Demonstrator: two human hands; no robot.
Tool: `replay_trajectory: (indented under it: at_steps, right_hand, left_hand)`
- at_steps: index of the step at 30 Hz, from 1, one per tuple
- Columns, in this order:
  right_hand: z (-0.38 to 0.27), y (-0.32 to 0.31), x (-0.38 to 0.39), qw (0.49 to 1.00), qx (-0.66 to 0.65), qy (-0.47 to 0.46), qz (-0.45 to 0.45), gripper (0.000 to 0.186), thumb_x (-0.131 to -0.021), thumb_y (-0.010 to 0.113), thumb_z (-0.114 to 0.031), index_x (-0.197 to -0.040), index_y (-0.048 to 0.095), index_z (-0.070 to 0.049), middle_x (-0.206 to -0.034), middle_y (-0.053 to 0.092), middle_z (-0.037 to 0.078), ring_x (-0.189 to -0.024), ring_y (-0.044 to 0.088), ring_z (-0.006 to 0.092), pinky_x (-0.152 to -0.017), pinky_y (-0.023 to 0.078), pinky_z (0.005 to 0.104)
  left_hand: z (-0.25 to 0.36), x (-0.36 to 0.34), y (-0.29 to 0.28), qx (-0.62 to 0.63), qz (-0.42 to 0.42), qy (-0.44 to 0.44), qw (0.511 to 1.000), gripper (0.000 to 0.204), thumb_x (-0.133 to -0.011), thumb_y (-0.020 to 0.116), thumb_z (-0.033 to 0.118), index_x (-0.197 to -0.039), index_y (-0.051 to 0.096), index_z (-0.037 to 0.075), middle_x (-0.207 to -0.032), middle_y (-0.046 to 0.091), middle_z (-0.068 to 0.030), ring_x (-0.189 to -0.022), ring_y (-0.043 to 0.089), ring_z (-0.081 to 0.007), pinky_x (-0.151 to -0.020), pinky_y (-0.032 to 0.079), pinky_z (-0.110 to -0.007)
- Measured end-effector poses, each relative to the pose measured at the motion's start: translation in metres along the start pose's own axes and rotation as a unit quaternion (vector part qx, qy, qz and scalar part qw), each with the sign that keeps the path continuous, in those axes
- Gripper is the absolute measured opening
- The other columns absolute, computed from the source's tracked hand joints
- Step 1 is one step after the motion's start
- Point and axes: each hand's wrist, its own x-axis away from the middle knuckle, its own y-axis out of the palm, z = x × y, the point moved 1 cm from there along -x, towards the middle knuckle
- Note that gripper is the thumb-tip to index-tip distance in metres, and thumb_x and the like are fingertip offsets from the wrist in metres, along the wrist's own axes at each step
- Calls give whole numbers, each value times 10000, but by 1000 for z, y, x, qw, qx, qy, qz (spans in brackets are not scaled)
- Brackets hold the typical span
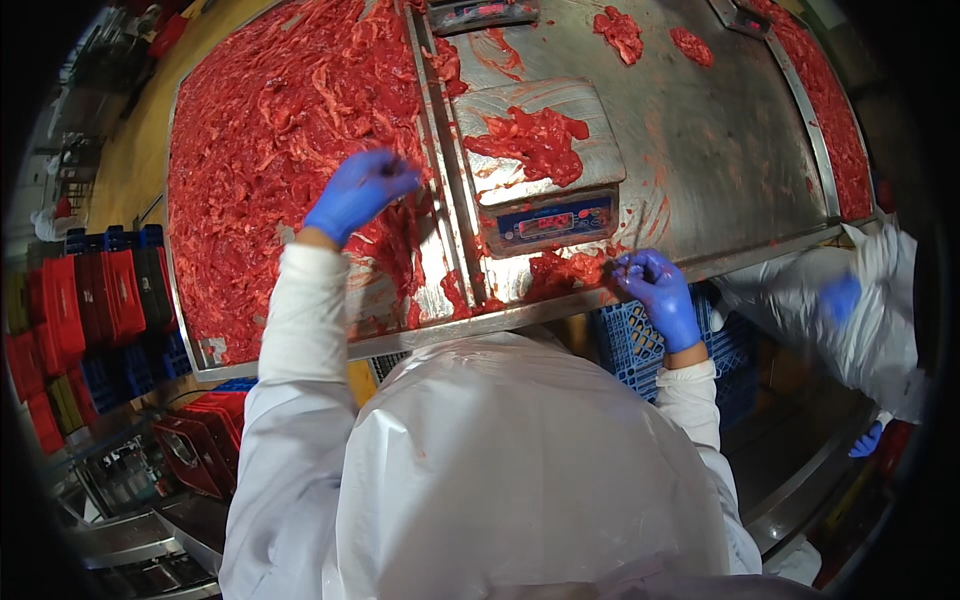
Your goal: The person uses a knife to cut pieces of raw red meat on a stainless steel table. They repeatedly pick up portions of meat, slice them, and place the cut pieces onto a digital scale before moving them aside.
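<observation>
My left hand, in a blue glove, hovers over the right edge of a big pile of raw red meat pieces. Motion smears its fingertips, which point right, so I cannot tell what they hold. At the table's front edge my right hand, gloved in blue too, has its fingers curled together beside a small heap of meat scraps. Anything inside those fingers is hidden. Between the hands stands a scale with a lit display; a portion of meat lies on its plate.
A metal divider separates the pile from the steel table. Two small meat portions lie farther back, near a second scale. Blue crates stand below the front edge. A co-worker's apron is at right; red crates at left.
</observation>
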Motion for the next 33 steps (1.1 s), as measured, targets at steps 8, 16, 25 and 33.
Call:
replay_trajectory:
  at_steps: [8,16,25,33]
  right_hand:
    - [-44,-17,-58,965,244,-91,-24,110,-946,686,-25,-1043,678,26,-1026,748,100,-959,700,156,-861,551,309]
    - [-50,86,-146,977,45,-207,-16,146,-950,710,-77,-1092,683,-59,-899,661,10,-859,620,100,-774,518,289]
    - [-64,130,-181,907,310,-274,-83,519,-958,723,-216,-1431,548,-91,-1279,683,210,-1135,684,403,-971,549,450]
    - [-11,-15,-192,936,120,-226,241,480,-1030,634,-197,-1435,527,37,-1455,592,210,-1325,582,300,-1101,479,431]
  left_hand:
    - [-36,-27,60,-200,295,75,931,695,-814,716,181,-1463,557,-12,-1529,523,-267,-1467,448,-406,-1204,371,-472]
    - [60,-29,105,235,-28,168,957,812,-894,546,-48,-1653,262,-8,-1647,425,-196,-1531,396,-262,-1251,309,-361]
    - [-71,-8,84,192,174,25,966,591,-923,710,82,-1490,553,25,-1487,602,-160,-1344,594,-284,-1140,450,-364]
    - [-265,62,-112,-57,391,-218,892,827,-812,857,466,-1463,584,35,-1453,561,-270,-1195,661,-351,-1022,546,-416]
